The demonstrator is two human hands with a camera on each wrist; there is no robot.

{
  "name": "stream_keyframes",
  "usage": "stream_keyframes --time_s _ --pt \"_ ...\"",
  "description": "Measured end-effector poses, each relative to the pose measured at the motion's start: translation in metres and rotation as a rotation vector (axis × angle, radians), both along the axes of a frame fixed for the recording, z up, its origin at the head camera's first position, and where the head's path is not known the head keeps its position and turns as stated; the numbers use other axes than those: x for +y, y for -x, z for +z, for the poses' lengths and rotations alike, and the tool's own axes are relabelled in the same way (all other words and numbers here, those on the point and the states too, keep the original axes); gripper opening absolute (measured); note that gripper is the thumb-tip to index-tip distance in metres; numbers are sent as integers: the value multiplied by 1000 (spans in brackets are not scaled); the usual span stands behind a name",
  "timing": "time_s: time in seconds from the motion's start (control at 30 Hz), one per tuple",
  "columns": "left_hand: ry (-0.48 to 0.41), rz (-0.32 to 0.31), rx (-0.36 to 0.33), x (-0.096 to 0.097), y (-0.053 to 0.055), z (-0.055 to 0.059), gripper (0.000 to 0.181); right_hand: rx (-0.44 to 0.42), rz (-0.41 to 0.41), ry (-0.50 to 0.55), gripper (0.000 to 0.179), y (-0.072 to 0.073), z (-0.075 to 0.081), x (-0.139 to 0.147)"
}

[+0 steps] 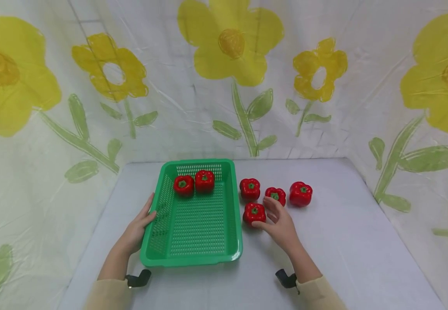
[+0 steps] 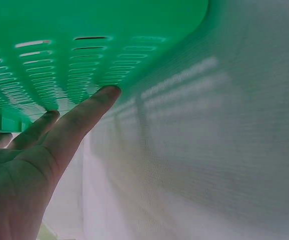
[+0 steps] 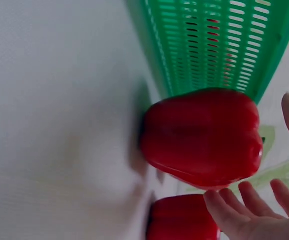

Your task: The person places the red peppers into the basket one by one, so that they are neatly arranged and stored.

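A green plastic basket (image 1: pixel 197 262) stands on the table, with two red bell peppers (image 1: pixel 183 186) at its far end. My left hand (image 1: pixel 134 232) rests along the basket's left side, thumb at the rim; the left wrist view shows straight fingers (image 2: pixel 84 117) against the slotted outer wall. Right of the basket, my right hand (image 1: pixel 280 226) is spread over a near red bell pepper (image 1: pixel 253 212). Its thumb overlaps that pepper's front in the head view. In the right wrist view, the fingers (image 3: pixel 249 200) stand loosely apart beside the pepper, not closed round it.
Behind the right hand lie three more red bell peppers: one by the basket (image 1: pixel 250 189), one partly covered by the fingertips (image 1: pixel 275 196), and one farther right (image 1: pixel 300 193). White table (image 1: pixel 348 249) surrounds them. A flowered curtain (image 1: pixel 177 125) hangs behind and along both sides.
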State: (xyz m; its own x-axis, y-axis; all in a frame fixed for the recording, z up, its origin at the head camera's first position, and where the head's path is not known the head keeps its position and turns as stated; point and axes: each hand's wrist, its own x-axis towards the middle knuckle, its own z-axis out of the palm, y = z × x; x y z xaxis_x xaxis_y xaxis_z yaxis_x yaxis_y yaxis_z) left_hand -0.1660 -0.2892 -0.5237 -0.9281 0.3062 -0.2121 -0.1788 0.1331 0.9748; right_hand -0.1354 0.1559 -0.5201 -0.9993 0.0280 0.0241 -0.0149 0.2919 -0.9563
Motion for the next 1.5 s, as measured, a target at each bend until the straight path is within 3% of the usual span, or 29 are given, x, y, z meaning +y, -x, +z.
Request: stream_keyframes --time_s 0.27,0.57,0.93,1.23,1.5 --pt "1 -5 7 0 0 -1 62 -42 19 -13 86 0 -16 0" --pt "10 -7 2 1 0 1 60 -22 -24 -30 76 2 -26 0" --pt "10 -11 9 2 0 0 59 -38 -20 -47 76 1 -27 -3" --pt "10 -15 16 2 0 -1 60 -36 21 68 77 0 -28 -1" --pt "14 -12 13 2 0 0 60 16 -35 1 80 -2 -18 3"
